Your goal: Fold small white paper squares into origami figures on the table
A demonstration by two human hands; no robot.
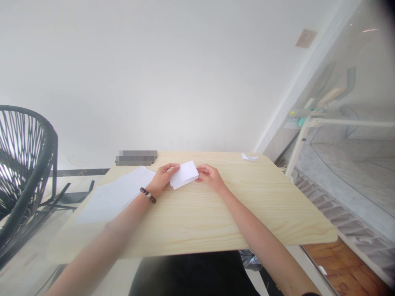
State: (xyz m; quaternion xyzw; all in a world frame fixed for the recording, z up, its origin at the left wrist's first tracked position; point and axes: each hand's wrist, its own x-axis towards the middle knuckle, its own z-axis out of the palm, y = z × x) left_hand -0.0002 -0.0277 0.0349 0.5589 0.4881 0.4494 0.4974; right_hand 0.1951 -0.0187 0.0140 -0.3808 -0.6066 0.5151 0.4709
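Observation:
A folded piece of white paper (185, 174) is held between my two hands over the middle of the table (197, 222). My left hand (163, 177), with a dark bead bracelet at the wrist, pinches its left edge, thumb on top. At the paper's right corner, my right hand (210, 176) is closed on the edge with thumb and fingertips. The layers stand slightly apart along the lower edge. Beside and partly under my left forearm lie several loose white sheets (114, 193).
A small folded white paper piece (249, 157) lies at the table's far right. A blurred-out dark object (135, 158) sits at the far left edge. A woven chair (46, 135) stands to the left, and a white metal frame (299, 148) to the right.

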